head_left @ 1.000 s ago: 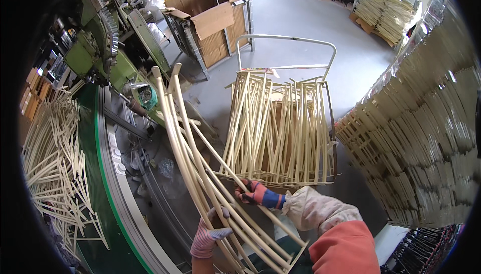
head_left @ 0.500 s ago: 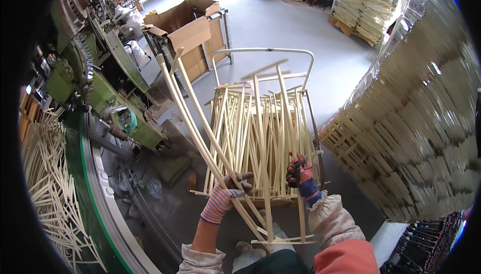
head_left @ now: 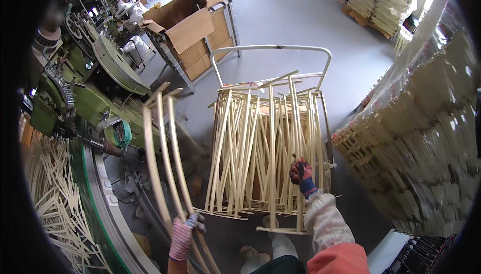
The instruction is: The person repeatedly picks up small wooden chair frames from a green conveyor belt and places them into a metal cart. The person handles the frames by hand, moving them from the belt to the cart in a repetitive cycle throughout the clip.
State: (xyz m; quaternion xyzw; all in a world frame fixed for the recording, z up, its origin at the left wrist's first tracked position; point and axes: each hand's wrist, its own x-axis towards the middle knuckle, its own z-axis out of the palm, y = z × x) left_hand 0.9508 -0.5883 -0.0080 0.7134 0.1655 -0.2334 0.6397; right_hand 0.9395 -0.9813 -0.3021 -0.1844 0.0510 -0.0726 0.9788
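My left hand [head_left: 183, 236], in a striped glove, is closed around the lower part of several long cream-coloured frames [head_left: 173, 144]. They tilt up at the left of the cart, with short crosspieces at their upper ends. My right hand [head_left: 302, 174], in a red and blue glove, grips the right bar of another long cream frame [head_left: 272, 159]. That frame lies over a pile of similar frames [head_left: 245, 139] on a cart with a white push handle [head_left: 270, 47]. The lower ends of the frames in my left hand run out of view.
Left of me stands a green machine [head_left: 100, 98], beside a green-edged conveyor [head_left: 92, 194] and a heap of cream sticks [head_left: 60, 199]. Beyond it is a cardboard-lined crate [head_left: 195, 31]. A tall film-wrapped stack of cream frames [head_left: 411, 139] rises on the right.
My left hand has swung its frames down and to the left, away from the cart's pile. The right hand keeps its hold on the other frame. The view has shifted slightly.
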